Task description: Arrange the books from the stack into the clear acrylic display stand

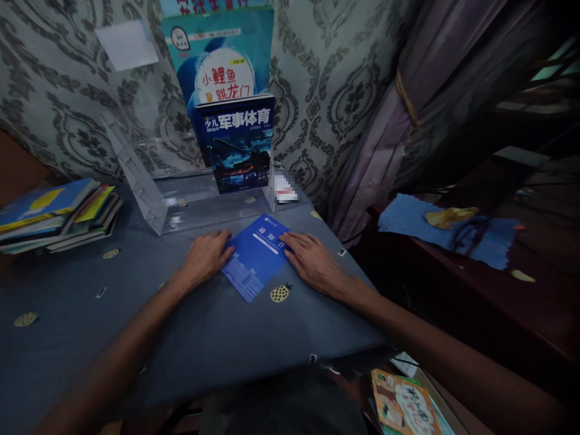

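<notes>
A blue booklet [260, 257] with white Chinese lettering lies at a slant on the cloth-covered table [217, 350]. Its lower part looks slightly blurred. My left hand [206, 257] is at its left edge, fingers bent and thumb against the side. Over the opposite edge rest the fingers of my right hand [315, 260], so the booklet is held between both hands. Just behind it stands a clear acrylic book rack [199, 214]. At the rack's right end a dark military book [240, 151] leans upright before a taller teal picture book [222, 54].
A stack of books [54, 211] lies at the table's left end. Right of the table, a dark red surface [507, 302] bears a blue cloth [408, 223]. More books [408, 405] sit low at the front right. A tied curtain [385, 127] hangs behind.
</notes>
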The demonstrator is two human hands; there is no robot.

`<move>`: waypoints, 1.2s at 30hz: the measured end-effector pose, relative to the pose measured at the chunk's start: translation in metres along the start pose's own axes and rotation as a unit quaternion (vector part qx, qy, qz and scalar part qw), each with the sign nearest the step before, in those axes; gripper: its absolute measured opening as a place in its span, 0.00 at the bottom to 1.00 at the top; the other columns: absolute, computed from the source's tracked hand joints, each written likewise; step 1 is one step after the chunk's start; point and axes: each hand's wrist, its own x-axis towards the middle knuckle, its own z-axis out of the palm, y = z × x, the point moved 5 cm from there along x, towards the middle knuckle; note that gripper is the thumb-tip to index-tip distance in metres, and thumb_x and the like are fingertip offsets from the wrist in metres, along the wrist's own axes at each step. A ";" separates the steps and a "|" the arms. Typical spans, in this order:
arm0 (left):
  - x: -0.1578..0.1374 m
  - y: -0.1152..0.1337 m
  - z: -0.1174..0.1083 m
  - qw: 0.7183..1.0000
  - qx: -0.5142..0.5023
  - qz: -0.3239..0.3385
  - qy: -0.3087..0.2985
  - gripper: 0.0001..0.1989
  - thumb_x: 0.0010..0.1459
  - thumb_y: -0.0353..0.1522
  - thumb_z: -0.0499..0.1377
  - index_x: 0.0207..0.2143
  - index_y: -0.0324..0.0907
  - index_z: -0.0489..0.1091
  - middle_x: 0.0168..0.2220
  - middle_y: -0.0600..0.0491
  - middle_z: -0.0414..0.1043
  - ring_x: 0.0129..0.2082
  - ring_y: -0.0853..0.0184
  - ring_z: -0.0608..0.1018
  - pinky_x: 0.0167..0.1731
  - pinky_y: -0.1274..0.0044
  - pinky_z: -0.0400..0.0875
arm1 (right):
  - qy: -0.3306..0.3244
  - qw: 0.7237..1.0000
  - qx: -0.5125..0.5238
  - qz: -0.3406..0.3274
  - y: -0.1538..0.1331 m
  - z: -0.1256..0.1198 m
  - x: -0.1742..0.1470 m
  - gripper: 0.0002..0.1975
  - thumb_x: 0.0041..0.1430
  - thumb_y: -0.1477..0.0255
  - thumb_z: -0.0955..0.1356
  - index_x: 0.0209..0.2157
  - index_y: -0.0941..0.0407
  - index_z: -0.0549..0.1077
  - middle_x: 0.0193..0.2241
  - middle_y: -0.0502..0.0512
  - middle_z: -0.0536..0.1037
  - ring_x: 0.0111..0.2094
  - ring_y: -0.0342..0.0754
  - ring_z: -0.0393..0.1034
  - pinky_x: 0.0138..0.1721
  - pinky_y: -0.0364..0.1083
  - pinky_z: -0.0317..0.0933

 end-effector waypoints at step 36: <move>-0.030 0.036 0.015 1.000 -0.008 0.011 0.026 0.16 0.67 0.37 0.54 0.54 0.43 0.71 0.53 0.43 0.70 0.53 0.53 0.73 0.48 0.66 0.71 | 0.003 0.981 0.172 -0.089 -0.045 -0.020 -0.074 0.18 0.70 0.68 0.62 0.58 0.52 0.72 0.54 0.59 0.79 0.59 0.55 0.71 0.63 0.65 0.60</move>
